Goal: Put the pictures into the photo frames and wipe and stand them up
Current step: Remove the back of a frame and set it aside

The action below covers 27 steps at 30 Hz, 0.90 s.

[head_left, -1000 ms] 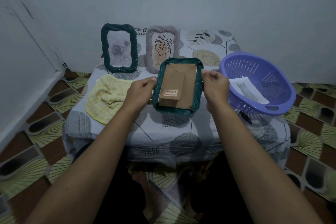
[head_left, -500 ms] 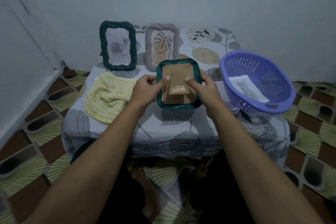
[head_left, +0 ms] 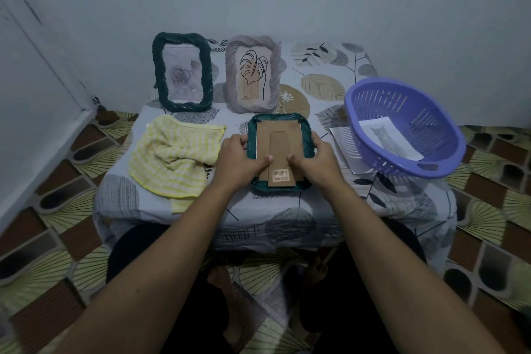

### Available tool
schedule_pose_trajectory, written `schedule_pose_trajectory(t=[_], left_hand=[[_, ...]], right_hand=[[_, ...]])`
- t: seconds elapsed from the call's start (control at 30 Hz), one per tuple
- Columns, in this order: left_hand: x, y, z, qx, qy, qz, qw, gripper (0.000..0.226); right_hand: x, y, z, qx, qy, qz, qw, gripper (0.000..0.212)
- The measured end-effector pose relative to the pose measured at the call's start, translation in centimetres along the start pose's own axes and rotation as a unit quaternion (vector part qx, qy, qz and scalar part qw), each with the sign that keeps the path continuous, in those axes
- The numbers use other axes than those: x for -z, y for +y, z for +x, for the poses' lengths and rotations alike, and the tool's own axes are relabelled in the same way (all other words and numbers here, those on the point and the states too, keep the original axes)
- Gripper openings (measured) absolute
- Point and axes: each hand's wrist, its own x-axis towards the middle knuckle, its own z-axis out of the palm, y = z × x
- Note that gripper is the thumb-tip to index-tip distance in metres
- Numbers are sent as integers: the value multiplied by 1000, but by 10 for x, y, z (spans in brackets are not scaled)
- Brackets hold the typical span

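Left hand (head_left: 240, 156), right hand (head_left: 314, 159) around face-down teal frame (head_left: 280, 119), front hidden.

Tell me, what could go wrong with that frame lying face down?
Both thumbs push on the cardboard back of the teal frame, gripped by the left hand and right hand; pushing hard might bend it. Standing it up carelessly could knock over the grey frame right behind.

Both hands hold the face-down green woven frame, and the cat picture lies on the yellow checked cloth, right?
No. In the head view, the cat picture lies inside the purple plastic basket, not on the yellow checked cloth. The rest is right.
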Motion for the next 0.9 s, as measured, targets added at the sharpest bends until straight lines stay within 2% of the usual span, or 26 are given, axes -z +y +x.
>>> schedule_pose_trajectory(t=[0.2, 0.37, 0.6, 0.73, 0.9], left_hand=[[-13, -5, -5, 18, -12, 42, 999, 76], [-22, -16, 2, 38, -19, 56, 998, 90], [-17, -5, 2, 56, -50, 74, 994, 75], [-18, -9, 10, 57, -63, 96, 992, 82], [-13, -5, 25, 47, -84, 133, 986, 103]], right_hand=[[-3, -5, -9, 7, 26, -186, 982, 67], [-3, 1, -4, 44, 49, -308, 949, 69], [2, 1, 6, 68, 49, -356, 931, 83], [6, 8, 12, 93, -19, -364, 927, 91], [8, 11, 18, 94, -100, -404, 904, 73]])
